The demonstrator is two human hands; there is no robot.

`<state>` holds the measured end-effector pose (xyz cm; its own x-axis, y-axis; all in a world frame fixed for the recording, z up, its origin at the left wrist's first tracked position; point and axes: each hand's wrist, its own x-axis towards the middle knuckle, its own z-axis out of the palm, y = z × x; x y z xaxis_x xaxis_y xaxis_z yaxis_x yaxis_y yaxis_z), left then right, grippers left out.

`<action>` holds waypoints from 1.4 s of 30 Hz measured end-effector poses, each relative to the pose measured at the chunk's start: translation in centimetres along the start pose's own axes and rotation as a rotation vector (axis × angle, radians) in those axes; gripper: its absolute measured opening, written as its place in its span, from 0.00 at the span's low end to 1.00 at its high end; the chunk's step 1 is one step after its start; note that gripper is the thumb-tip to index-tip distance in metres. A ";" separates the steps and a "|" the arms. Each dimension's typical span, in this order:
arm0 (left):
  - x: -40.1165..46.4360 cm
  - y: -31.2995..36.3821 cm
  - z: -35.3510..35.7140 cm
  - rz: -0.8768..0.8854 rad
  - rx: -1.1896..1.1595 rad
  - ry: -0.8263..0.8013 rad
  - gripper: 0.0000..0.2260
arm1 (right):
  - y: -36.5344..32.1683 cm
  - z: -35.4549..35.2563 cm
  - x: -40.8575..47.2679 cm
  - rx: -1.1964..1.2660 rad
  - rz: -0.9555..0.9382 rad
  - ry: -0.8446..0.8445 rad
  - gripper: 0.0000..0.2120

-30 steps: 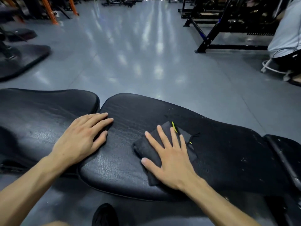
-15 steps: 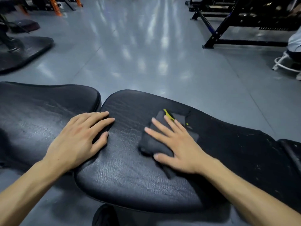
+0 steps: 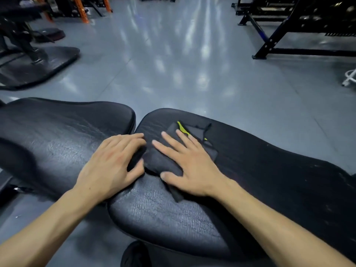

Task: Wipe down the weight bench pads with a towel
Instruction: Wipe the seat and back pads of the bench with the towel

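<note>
Two black cracked-leather bench pads lie end to end: a left pad and a longer right pad. A folded black towel with a yellow-green tag lies on the left end of the right pad. My right hand presses flat on the towel, fingers straight and spread. My left hand rests flat across the gap between the pads, its thumb touching the towel's left edge.
Glossy grey floor stretches ahead. A black rack frame stands at the back right, a black machine base at the left, orange uprights far left. A dark shoe shows at the bottom, under the pad.
My right hand has slid the towel leftward along the right pad until it meets my left hand. My left hand has stayed at the gap.
</note>
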<state>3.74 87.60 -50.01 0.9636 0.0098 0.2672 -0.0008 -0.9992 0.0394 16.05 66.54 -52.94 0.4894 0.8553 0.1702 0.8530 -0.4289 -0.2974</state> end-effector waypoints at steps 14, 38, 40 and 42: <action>0.2 -0.5 0.3 -0.114 -0.096 0.129 0.25 | 2.4 -0.2 8.3 -0.008 0.430 -0.001 0.31; 2.2 16.9 -2.7 0.272 0.202 -0.561 0.21 | -1.4 -0.1 -22.3 -0.006 0.509 0.060 0.36; 2.8 20.5 -2.9 0.307 0.128 -0.610 0.19 | -1.0 -0.1 -24.5 0.004 0.547 0.089 0.36; 3.2 23.1 -2.7 0.326 0.082 -0.648 0.18 | -0.1 -0.1 -26.9 0.008 0.592 0.079 0.37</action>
<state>6.11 64.64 -45.61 0.8827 -0.2881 -0.3713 -0.3193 -0.9473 -0.0241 2.80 43.56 -57.36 0.8933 0.4474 0.0430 0.4302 -0.8235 -0.3697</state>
